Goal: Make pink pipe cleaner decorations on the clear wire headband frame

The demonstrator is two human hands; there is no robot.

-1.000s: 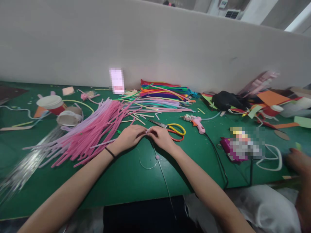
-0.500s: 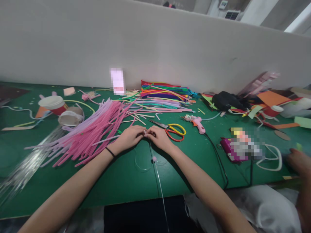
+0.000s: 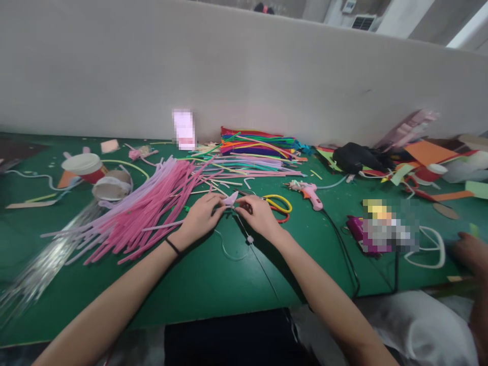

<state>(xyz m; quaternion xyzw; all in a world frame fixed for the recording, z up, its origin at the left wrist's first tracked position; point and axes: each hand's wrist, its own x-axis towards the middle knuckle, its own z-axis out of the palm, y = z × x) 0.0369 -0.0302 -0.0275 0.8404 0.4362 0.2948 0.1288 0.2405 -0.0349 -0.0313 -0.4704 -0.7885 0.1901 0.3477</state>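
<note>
My left hand [image 3: 201, 216] and my right hand [image 3: 259, 214] meet over the green table [image 3: 198, 284], fingertips pinched together on a small pale pink piece [image 3: 231, 199]. A thin clear thread [image 3: 263, 264] with a small pink bead [image 3: 249, 239] trails from the piece toward the table's near edge. A black band circles my left wrist. A big fan of pink pipe cleaners [image 3: 152, 208] lies just left of my left hand. Yellow and red scissors [image 3: 276, 203] rest right behind my right hand.
A pink glue gun [image 3: 310, 193] with a black cord lies right of the scissors. Multicoloured pipe cleaners [image 3: 255, 145] are stacked by the grey partition. Paper cups [image 3: 86, 165] stand at the left, clear strips [image 3: 34, 269] lower left. Another person's hand [image 3: 470, 251] shows far right.
Both hands moved slightly away from me and lifted the pink piece, which now shows between the fingertips. The thread and its bead swung to the right.
</note>
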